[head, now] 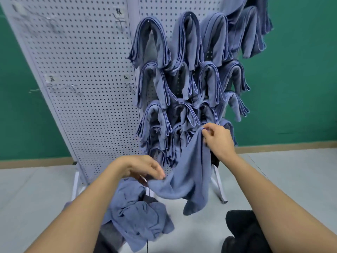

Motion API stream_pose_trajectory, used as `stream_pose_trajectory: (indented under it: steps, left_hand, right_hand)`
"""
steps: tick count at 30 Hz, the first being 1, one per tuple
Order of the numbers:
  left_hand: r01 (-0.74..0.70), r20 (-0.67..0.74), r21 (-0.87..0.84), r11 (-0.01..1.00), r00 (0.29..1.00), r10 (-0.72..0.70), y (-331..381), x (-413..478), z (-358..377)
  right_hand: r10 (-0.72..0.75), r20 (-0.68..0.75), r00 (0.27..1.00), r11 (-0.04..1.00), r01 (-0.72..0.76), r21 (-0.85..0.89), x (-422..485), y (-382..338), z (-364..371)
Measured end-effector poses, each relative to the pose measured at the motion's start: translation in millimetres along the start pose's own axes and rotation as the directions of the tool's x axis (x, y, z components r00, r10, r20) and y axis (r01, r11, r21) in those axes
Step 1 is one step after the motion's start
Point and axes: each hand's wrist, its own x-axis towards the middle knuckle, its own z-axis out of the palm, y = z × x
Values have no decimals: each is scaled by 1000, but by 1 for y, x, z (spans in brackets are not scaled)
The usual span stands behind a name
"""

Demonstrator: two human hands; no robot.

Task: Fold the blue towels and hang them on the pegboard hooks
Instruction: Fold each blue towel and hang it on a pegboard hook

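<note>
- Right hand [218, 138] is raised in front of the lower rows of the pegboard [87, 70]. Its thumb and fingers pinch one upper corner of a blue towel [189, 172].
- Left hand [144, 168] is lower and nearer the body, palm down. Its fingertips are closed on the left end of the same towel.
- The blue towel is off the floor, slung between the two hands. It runs down from the right-hand pinch and sags in a loose trough toward the left hand. One corner dangles free below.
- The cloth is bunched and creased, not yet folded.
- The pegboard is white and perforated. It stands on white legs [219, 187] before a green wall [300, 70].
- Hung towels [184, 52]: many folded blue ones are draped over pegs on the board's right panel. They hang in overlapping rows from the top down to just behind the held towel.
- The left panel has a few bare wire hooks [129, 84] and small labels. The writing is too blurred to read.
- A pile [138, 214] of loose blue towels lies crumpled on the pale floor [291, 179] at the foot of the board, below the left hand. I cannot tell whether it touches the held towel.
- A black fuzzy object [242, 229] sits low on the right, beneath the right forearm. I cannot tell what it is.
</note>
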Motion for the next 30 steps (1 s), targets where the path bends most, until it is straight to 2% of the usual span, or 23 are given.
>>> stream_pose_trajectory:
  steps: [1,3,5,6,8,10,12,14,17,20,21,23,25,27,28,30]
  left_hand:
    - [15,48,55,998,999,-18,0,-1,3]
    - [44,22,153,987,999,-48,-1,0,5]
    - [26,-162,228,973,987,12,-4,4,4]
    - [-13,-298,243,970,951,88,-5,7,3]
    - [-170,-520,157,973,823,227,-5,11,2]
    - [-374,-588,7,927,749,307,0,10,2]
    - [-492,-549,-61,869,743,382,5,10,2]
    - [-525,-454,-53,850,770,448,7,13,6]
    - [-539,-357,-61,840,798,486,3,19,11]
    - [-542,-368,-111,833,801,473,7,17,12]
    - [-553,-395,-170,816,797,458,8,16,12]
    - [-542,-427,-402,738,824,372,10,15,11]
    - [-504,-407,-564,653,859,311,10,13,8]
    - [-437,-319,-561,703,898,303,8,11,8]
    - [-392,-251,-518,760,919,304,8,10,9]
    - [-241,-101,-383,892,971,219,7,10,15]
  right_hand:
    - [-30,21,999,997,28,70,0,-2,3]
    - [-77,107,991,980,56,190,-2,-8,7]
    - [-69,211,975,919,-20,393,-6,-18,10]
    - [-45,254,966,860,-92,501,-7,-20,13]
    - [-12,342,940,760,-213,613,-8,-25,17]
    - [-43,449,892,741,-273,614,-10,-29,22]
    - [-106,569,815,750,-310,585,-13,-31,24]
    - [-153,623,767,767,-305,564,-14,-31,25]
    - [-152,638,755,786,-299,541,-14,-28,22]
    - [-114,665,738,822,-305,481,-11,-22,14]
    - [-120,677,727,853,-273,444,-11,-20,11]
    - [-133,683,718,950,-105,295,-10,-16,8]
    - [-118,615,779,993,92,73,-8,-11,8]
    - [-129,437,890,987,157,-27,-5,-9,10]
    - [-128,340,932,991,134,5,-3,-10,10]
    - [-78,221,972,975,27,222,-3,-17,11]
